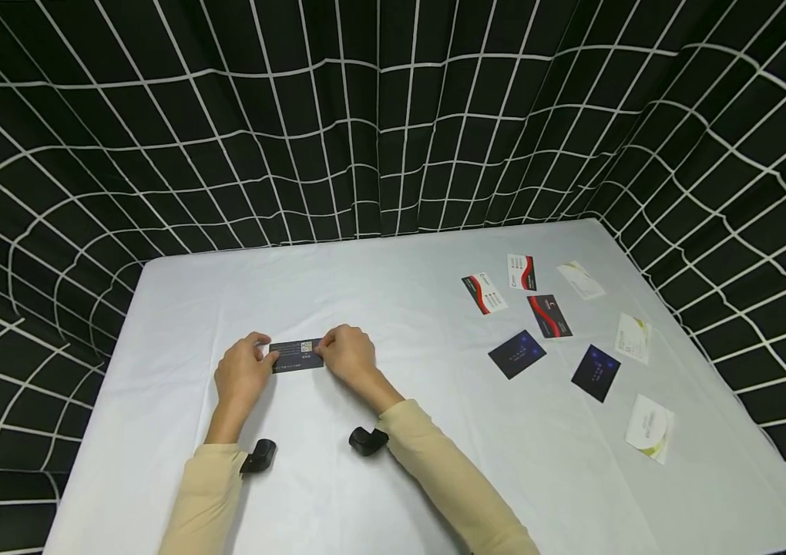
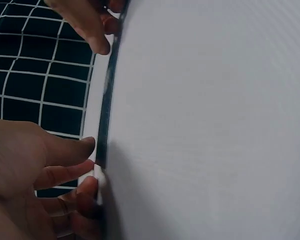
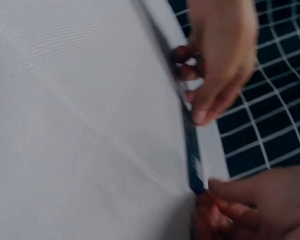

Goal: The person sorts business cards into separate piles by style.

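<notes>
A dark business card point(image 1: 289, 358) with a white QR code and small pale print is level with both hands at the left part of the table. My left hand point(image 1: 241, 373) pinches its left end, thumb on the near face. At the opposite end, my right hand point(image 1: 351, 356) holds the right edge between thumb and fingers. The left wrist view shows the card point(image 2: 108, 100) almost edge-on, as a thin dark strip. In the right wrist view the card point(image 3: 192, 157) also looks narrow, with a hand at each end; the picture is slightly blurred.
On the right of the white-covered table point(image 1: 393, 478) lie several loose cards: red-and-white ones point(image 1: 522, 273), a black-and-red one point(image 1: 549, 316), dark blue ones point(image 1: 596, 373) and pale ones point(image 1: 649, 428). A black curtain with white grid lines point(image 1: 379, 139) surrounds the table.
</notes>
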`<state>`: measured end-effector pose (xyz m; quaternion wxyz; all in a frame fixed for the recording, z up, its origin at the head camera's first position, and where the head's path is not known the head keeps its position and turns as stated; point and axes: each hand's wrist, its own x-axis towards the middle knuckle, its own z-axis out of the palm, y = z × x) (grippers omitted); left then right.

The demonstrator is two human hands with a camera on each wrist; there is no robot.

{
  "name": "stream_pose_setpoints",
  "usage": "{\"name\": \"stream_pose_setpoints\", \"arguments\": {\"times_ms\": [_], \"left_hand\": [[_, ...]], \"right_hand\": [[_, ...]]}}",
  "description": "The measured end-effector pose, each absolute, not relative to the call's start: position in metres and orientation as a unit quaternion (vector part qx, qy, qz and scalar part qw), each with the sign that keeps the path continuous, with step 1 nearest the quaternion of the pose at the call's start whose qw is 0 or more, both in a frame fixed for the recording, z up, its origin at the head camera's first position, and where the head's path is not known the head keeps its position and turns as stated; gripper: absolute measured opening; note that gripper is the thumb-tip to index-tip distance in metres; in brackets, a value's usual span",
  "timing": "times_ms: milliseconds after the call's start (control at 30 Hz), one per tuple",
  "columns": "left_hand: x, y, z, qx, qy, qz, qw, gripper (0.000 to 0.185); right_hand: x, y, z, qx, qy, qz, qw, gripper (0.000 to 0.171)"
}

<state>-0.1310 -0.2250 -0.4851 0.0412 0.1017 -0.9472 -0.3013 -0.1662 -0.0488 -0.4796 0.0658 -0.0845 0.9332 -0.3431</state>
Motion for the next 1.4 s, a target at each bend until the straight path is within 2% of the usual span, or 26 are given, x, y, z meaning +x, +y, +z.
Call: {"name": "stream_pose_setpoints", "arguments": {"times_ms": [167,333,500,733,1000,1167,1400], "left_hand": [[-0.130,-0.216,-0.485,0.103,-0.946,-0.302,0.059,0.030],[-0.132,-0.185,-0.478,0.062,-0.940,-0.318,0.105,0.026],[-0.134,-0.133,-0.471,-0.011,-0.937,-0.333,0.108,0.024],[-0.135,-0.054,-0.470,-0.104,-0.930,-0.347,0.066,0.028],[-0.130,0.016,-0.482,-0.222,-0.907,-0.358,0.005,0.055],[-0.127,0.043,-0.485,-0.266,-0.901,-0.342,-0.024,0.068],[-0.127,0.065,-0.488,-0.279,-0.900,-0.331,-0.049,0.075]], "right_hand": [[-0.165,-0.020,-0.474,-0.126,0.904,-0.396,0.100,0.010],[-0.162,0.025,-0.467,-0.122,0.905,-0.400,0.077,0.009],[-0.158,0.081,-0.463,-0.077,0.921,-0.380,0.042,0.017],[-0.151,0.167,-0.453,-0.001,0.954,-0.301,0.004,0.045],[-0.145,0.236,-0.449,0.037,0.969,-0.239,0.037,0.079],[-0.140,0.245,-0.457,0.029,0.971,-0.234,0.042,0.085],[-0.136,0.247,-0.465,0.030,0.970,-0.243,0.012,0.086]]}}
